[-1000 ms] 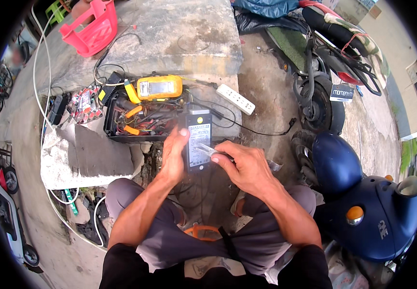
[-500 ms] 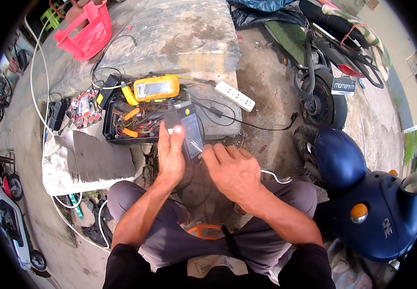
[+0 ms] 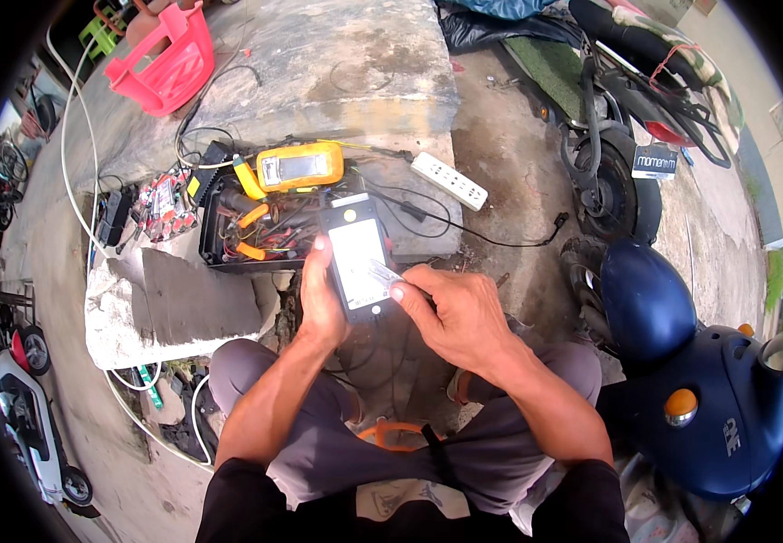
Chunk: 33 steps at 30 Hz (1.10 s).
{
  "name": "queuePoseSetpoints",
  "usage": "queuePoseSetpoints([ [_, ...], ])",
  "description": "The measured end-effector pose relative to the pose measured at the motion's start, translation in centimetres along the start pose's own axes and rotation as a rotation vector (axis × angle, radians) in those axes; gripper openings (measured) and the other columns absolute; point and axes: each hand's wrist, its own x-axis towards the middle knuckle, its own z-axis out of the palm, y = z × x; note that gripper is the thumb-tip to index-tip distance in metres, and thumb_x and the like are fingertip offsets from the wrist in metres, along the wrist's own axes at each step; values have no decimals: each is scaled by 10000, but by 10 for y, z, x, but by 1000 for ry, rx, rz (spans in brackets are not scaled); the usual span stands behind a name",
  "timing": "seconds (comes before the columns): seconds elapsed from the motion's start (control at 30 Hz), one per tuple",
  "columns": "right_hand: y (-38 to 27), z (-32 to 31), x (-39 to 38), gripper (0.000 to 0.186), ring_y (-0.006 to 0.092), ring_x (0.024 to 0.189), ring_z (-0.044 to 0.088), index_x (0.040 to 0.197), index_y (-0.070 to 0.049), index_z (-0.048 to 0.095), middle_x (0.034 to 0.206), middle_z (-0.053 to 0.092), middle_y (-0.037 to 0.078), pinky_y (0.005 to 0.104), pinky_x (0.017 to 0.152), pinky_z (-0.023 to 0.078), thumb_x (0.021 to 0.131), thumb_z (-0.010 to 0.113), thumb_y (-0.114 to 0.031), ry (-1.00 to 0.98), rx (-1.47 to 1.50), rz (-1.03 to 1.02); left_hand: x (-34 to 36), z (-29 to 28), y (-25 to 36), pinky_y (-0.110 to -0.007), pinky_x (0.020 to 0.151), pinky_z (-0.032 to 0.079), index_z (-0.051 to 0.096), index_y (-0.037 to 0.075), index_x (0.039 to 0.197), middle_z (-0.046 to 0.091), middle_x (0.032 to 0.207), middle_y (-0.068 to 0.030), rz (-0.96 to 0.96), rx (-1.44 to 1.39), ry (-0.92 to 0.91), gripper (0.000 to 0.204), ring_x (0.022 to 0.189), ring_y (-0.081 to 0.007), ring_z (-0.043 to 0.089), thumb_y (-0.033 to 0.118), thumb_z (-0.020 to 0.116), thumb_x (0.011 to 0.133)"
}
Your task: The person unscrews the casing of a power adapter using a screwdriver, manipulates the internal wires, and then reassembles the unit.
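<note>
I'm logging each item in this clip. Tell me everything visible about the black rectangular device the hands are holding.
The black rectangular device is a flat slab with a large white label or panel on its upper face and a small pale mark near its far end. It is held roughly level, lengthwise away from the person, above their knees. The left hand grips its left edge; the right hand presses a small clear tool onto the white face.

Black device (image 3: 358,258) – white rectangular label; yellow meter (image 3: 300,166) – grey screen.

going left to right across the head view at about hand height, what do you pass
white scooter → broken grey concrete slab → left hand → black rectangular device with a pale label → right hand → dark blue scooter
</note>
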Motion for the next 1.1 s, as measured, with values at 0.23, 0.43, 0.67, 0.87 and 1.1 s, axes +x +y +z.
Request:
queuePoseSetpoints([
  [0.23,1,2,2,184,383,671,711,943,-78,702,758,722,114,506,578,529,1029,706,-240,5,-31,-62,0,5,-5,-427,905,629,638,-13,1378,757,1226,-191,-10,23,-31,772,1032,-275,759,660,360,1119],
  [0.43,-3,-6,2,193,362,644,711,906,-79,679,763,725,106,493,570,545,1010,720,-237,-87,-223,-74,3,-2,-12,-402,924,611,562,-10,1464,753,1236,-157,153,186,28,670,1039,-247,747,565,472,1133],
  [0.67,5,12,-2,109,237,671,741,897,-105,662,760,673,61,384,581,574,887,752,-166,52,-592,-226,14,-17,-29,-337,951,561,531,-3,1486,723,1216,-82,212,256,310,600,1063,-178,711,481,565,1133],
  [0.87,15,-24,16,211,368,649,699,891,-68,670,716,686,137,477,577,525,1009,729,-233,111,-220,49,8,-16,-16,-440,838,662,543,18,1472,746,1244,-225,82,121,34,725,943,-314,783,640,461,1110],
  [1.1,5,-6,5,191,418,670,698,953,-69,725,740,721,147,517,589,523,1026,713,-245,-23,-41,4,7,0,-6,-448,884,648,583,-22,1437,742,1255,-229,45,95,-25,776,1020,-314,769,656,406,1104],
])
